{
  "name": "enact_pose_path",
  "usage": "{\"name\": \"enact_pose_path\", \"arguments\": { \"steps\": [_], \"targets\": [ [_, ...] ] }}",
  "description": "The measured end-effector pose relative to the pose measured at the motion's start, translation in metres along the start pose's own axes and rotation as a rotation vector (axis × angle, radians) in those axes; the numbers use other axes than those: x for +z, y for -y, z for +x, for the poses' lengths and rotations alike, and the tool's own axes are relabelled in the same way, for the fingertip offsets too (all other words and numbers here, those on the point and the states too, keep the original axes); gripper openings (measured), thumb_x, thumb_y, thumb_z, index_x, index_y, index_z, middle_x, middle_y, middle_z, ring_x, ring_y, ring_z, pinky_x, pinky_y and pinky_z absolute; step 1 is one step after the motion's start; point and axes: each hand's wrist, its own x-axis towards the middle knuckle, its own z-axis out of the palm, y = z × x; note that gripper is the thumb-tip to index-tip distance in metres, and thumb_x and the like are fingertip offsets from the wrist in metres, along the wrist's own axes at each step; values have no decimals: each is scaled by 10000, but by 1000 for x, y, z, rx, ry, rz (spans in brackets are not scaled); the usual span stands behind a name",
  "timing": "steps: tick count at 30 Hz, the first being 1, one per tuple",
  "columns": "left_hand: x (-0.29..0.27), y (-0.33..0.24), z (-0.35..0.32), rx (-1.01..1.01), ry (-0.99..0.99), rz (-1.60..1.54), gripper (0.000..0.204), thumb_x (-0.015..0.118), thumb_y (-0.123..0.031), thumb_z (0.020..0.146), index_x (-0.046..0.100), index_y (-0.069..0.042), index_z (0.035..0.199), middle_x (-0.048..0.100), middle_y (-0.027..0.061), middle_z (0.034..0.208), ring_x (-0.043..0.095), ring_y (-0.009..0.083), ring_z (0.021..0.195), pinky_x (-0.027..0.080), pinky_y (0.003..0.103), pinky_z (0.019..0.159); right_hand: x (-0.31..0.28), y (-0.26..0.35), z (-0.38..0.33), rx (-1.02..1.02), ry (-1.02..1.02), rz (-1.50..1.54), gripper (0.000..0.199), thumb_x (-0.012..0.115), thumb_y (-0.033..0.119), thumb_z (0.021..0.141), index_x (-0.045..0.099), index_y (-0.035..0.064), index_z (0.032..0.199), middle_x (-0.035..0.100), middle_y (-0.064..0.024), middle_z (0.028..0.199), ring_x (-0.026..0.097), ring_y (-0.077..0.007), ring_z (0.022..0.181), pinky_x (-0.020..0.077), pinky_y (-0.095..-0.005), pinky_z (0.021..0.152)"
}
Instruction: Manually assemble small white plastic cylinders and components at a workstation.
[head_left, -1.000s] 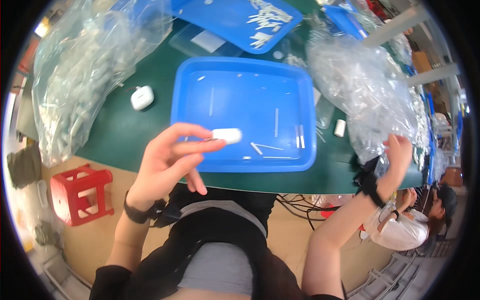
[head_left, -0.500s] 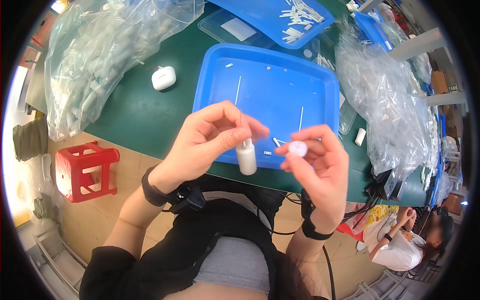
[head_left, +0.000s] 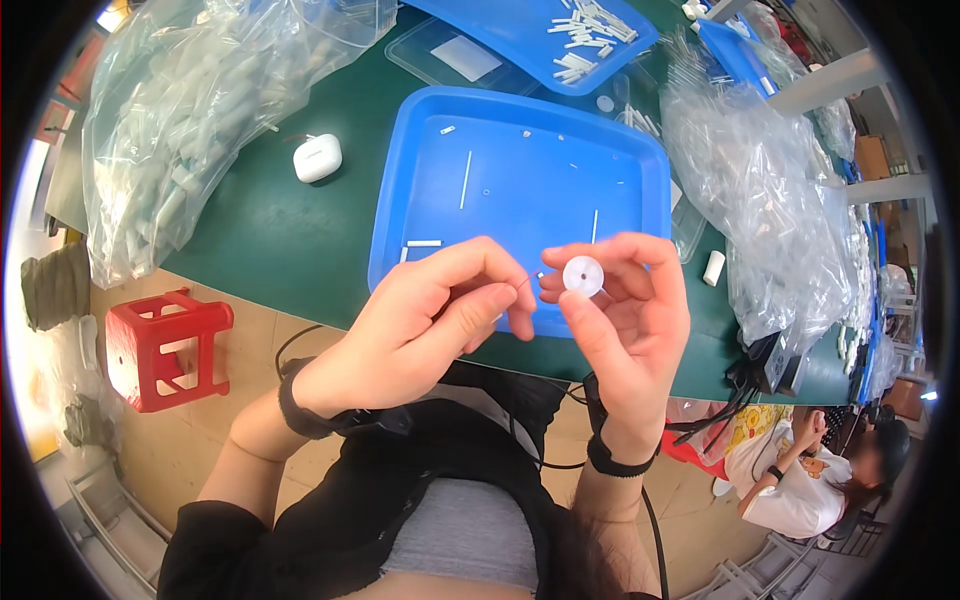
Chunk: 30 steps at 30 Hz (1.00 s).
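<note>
My left hand [head_left: 425, 320] is closed in a pinch on a thin dark reddish wire [head_left: 525, 282], whose end sticks out toward the right. The white cylinder seen under this hand earlier is now mostly or wholly hidden by the fingers. Between thumb and fingers, my right hand [head_left: 635, 320] holds a white round disc [head_left: 583, 276], its flat face with a small dark centre hole turned up. Wire tip and disc are close but apart. Both hands are over the near edge of a blue tray [head_left: 530, 175], which has thin white rods and small bits lying in it.
A white earbud case [head_left: 317, 158] lies on the green table [head_left: 250, 235]. Clear bags [head_left: 200, 130] of white parts stand left, and another plastic bag [head_left: 755, 190] right. Behind is a second blue tray [head_left: 520, 35] with white tubes. A red stool [head_left: 165, 345] is at left; a co-worker [head_left: 800, 480] sits right.
My left hand has turned and lowered, so the white cylinder no longer shows and the wire end points toward the disc. My right hand has tilted the disc face up. The view has shifted slightly.
</note>
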Motion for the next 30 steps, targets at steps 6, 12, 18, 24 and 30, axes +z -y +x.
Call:
{"name": "enact_pose_path", "arguments": {
  "steps": [6,12,18,24,30],
  "targets": [
    [0,-2,2,87,12,84,181,457,-57,929,613,27,965,631,80,826,522,89,673,407,224,597,2,-2,-3,11,59,50,323,529,25,889,458,-39,1197,575,-204,1162,539,-239,1119,424,-347,941],
    [0,-4,-1,105,-14,185,180,508,-49,890,662,-9,976,645,61,779,557,129,701,432,257,662,7,-9,-11,-61,69,137,300,514,13,880,450,-35,1169,572,-234,1163,543,-264,1124,412,-355,945],
    [-3,-3,1,391,-202,863,246,603,11,757,687,-57,977,626,35,706,516,174,616,412,282,602,8,-13,-10,-268,-59,-194,261,561,-43,786,574,-27,1046,633,-154,1011,605,-179,850,470,-287,752],
    [4,7,3,552,-352,1260,282,639,21,689,682,-52,958,587,23,674,473,189,579,394,285,536,9,1,-13,-133,-136,-550,263,640,-40,713,659,30,965,555,-42,734,508,-109,615,411,-245,509],
    [3,6,1,557,-204,1334,370,614,35,629,632,9,998,534,50,676,483,208,618,404,295,537,14,-2,-4,-249,-6,-713,297,743,43,687,660,53,971,528,-52,706,508,-146,596,405,-253,489]
  ]
}}
